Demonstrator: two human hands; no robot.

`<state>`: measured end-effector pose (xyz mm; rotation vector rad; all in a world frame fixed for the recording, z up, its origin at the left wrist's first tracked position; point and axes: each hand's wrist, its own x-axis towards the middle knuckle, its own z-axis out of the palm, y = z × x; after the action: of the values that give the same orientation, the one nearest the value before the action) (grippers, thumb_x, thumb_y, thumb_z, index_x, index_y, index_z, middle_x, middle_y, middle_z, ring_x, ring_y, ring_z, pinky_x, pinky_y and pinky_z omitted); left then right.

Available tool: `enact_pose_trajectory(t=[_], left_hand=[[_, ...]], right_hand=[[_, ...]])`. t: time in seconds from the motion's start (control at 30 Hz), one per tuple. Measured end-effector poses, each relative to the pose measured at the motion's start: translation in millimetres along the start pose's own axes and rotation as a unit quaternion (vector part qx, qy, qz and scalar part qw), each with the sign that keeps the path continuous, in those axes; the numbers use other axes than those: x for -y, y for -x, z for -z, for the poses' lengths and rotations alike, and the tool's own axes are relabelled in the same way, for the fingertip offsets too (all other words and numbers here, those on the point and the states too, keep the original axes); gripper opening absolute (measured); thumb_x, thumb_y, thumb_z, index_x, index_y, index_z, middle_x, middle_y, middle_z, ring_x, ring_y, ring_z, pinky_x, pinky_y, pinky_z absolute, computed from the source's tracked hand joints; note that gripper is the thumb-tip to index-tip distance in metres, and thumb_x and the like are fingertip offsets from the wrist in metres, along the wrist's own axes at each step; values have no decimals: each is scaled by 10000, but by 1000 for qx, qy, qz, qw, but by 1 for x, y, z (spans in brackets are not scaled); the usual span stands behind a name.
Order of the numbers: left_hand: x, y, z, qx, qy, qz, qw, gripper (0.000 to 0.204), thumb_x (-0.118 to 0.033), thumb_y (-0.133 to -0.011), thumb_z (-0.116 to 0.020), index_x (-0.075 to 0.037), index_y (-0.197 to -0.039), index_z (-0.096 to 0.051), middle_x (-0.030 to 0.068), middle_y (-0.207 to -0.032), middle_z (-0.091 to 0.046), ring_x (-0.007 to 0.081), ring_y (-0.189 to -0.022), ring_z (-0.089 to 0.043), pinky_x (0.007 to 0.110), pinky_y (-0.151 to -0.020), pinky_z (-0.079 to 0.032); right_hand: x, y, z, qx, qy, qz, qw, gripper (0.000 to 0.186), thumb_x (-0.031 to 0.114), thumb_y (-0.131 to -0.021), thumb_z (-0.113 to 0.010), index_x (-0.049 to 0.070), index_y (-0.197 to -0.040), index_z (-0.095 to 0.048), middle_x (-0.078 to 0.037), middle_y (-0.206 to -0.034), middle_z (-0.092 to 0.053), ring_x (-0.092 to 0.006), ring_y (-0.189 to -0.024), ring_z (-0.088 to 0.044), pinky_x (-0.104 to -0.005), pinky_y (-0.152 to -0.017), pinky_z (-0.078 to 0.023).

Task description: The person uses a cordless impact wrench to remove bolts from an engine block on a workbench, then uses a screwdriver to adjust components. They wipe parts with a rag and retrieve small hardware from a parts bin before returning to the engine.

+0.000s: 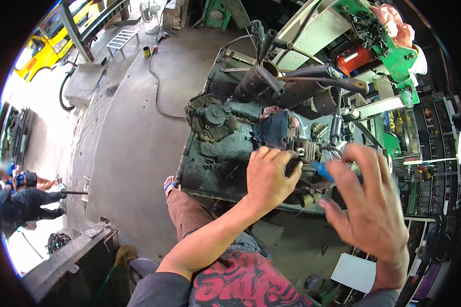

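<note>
1. Where: finned metal block (309,149) on the dark, greasy bench (217,179), just beyond the knuckles; blue handle (321,171) just to its near side, between the hands. Dark cloth (272,128) lies behind the block.
2. Left hand (270,176): fingers bent, mostly closed, thumb near the index finger, up against the block's left end. Can't tell from here what it grips; the knuckles hide it.
3. Right hand (372,207): loosely open, fingers curved and spread, thumb well apart. Blurred; blue handle sits behind the fingertips, touch can't be told. No firm hold visible.
4. Risk: block could twist or slide on the bench, I'd say, if the left hold is loose or greasy.
5. Risk: handle could slip or drop if the right fingers catch it badly; left knuckles are close, so a slip might scrape them.
6. Risk: small parts could be knocked, given the clutter close behind.
7. Direction: handle's long axis runs roughly left to right, dipping slightly rightward; left end points toward the left hand. Working tip not made out. Block's axis unclear, ends partly covered.
</note>
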<state>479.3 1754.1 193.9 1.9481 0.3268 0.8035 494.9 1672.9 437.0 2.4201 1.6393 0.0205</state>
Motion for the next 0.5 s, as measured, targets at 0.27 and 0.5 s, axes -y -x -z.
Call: enact_pose_trajectory(t=[0.27,0.5], left_hand=[[-20,15,-8,-65,-62,7,996,196,-224,-815,-794,-76,-938,-757,51,-822,-682,256,-830,-585,395,-786,-440],[-25,12,-10,-23,-58,40,997,149,-206,-833,-750,-65,-873,-726,97,-844,-703,312,-860,-608,431,-808,-452]], right_hand=[[-22,-2,-9,-37,-39,166,985,388,32,-822,-726,14,-1190,-603,-156,-1090,-519,-364,-975,-582,-456,-809,-506],[-25,-22,-4,-32,-69,224,972,387,110,-840,-751,28,-1174,-576,-138,-1086,-545,-341,-923,-627,-425,-735,-531]])
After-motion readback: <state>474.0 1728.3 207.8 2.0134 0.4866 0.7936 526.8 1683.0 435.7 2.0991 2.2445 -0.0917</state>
